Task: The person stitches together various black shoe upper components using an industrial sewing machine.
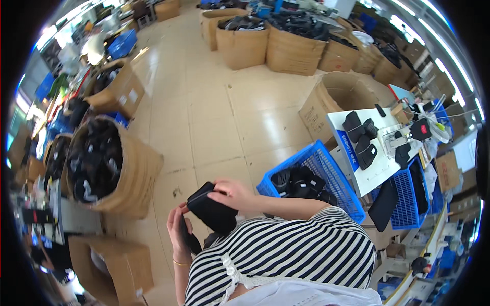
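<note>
A black padded fabric piece [212, 209] is held up in front of my body. My right hand [234, 195] grips it along the upper edge, thumb on the near face. My left hand [178, 229] is closed around a black flap [190, 237] at the lower left, its fingertips meeting the padded piece's left edge. Whether flap and piece are joined cannot be made out. To the right, a blue plastic crate [326, 173] contains several black padded pieces [301, 183].
A white sewing table [375, 173] with a machine [403, 140] and stacked black pieces [360, 140] stands at right. Large cartons of black goods [127, 168] line the left, with more cartons [296, 51] across the far side. An open carton [319, 102] sits behind the table.
</note>
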Available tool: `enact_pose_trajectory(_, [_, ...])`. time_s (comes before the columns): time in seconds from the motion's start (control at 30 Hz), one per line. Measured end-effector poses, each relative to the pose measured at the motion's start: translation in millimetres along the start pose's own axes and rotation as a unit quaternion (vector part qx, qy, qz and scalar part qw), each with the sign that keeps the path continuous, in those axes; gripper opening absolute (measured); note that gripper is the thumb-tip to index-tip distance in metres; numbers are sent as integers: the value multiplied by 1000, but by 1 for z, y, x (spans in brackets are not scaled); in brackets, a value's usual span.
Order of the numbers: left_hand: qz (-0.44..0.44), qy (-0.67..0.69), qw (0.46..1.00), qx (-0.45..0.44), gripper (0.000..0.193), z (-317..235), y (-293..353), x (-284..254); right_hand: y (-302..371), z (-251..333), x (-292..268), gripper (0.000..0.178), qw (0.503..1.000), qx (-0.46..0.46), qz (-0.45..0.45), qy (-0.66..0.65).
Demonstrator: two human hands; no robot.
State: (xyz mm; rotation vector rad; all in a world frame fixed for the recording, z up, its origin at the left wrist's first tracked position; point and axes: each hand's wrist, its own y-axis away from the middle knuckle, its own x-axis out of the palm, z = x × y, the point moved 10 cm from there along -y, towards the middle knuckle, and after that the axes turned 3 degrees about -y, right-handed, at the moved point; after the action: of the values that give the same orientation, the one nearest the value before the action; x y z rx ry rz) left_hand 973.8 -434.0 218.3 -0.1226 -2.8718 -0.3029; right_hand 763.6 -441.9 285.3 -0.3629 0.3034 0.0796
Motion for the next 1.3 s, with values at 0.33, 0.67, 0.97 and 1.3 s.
enact_pose_trajectory(0.33, [-66, -73, 991, 95, 14, -56, -282, -14, -254, -110, 9, 31, 1000, -6, 12, 22])
enact_pose_trajectory(0.67, [80, -59, 995, 5, 11, -143, -618, 13, -521, -210, -34, 17, 988, 97, -116, 17])
enact_pose_trajectory(0.97, [164, -102, 981, 4, 10, -166, -879, 84, -730, -318, -125, 16, 974, 42, -214, 66])
enact_pose_trajectory(1.3, [-11, -7, 997, 79, 10, -238, -1150, 104, -1016, -417, -182, 13, 988, -93, -74, 102])
